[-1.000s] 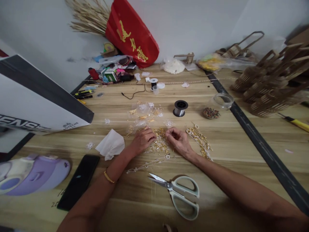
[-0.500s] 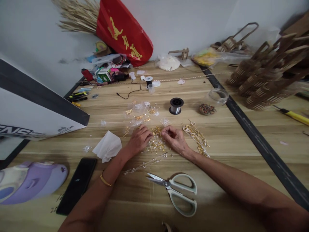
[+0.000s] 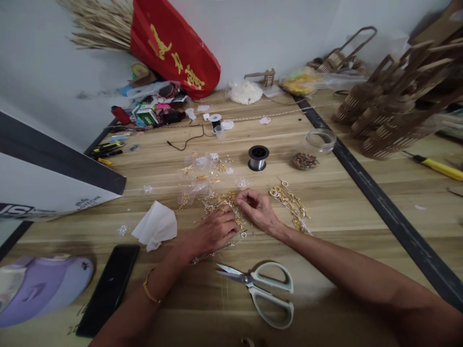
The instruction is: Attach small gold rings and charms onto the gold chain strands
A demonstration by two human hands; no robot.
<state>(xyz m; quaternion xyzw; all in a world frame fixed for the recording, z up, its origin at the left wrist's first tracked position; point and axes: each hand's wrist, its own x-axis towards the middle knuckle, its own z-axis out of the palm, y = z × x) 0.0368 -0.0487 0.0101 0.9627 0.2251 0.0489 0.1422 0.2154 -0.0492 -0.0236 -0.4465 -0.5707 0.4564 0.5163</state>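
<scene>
A loose pile of small gold and silver beads [image 3: 211, 201] lies in the middle of the wooden table. My left hand [image 3: 219, 227], palm down with fingers curled together, covers the pile's near side and part of a thin silver beaded chain [image 3: 227, 246] with a ring at its end. Whatever its fingertips hold is hidden. At the pile's right edge, my right hand [image 3: 259, 210] has thumb and forefinger pinched; anything between them is too small to make out. Several finished-looking gold and silver chains [image 3: 292, 208] lie right of it. Nearer me rest open scissors [image 3: 249, 279] with pale handles.
Behind the pile are small bags of beads [image 3: 202, 178], a wire spool [image 3: 258, 159] and a clear jar [image 3: 307, 159] of coloured beads. White paper [image 3: 157, 226], a black phone [image 3: 108, 289] and a large box [image 3: 54, 178] stand left. Small woven baskets [image 3: 379, 115] crowd the right.
My left hand has moved down towards me, from the pile's left side onto the silver chain. My right hand stays pinched by the beads. The whole view has shifted slightly.
</scene>
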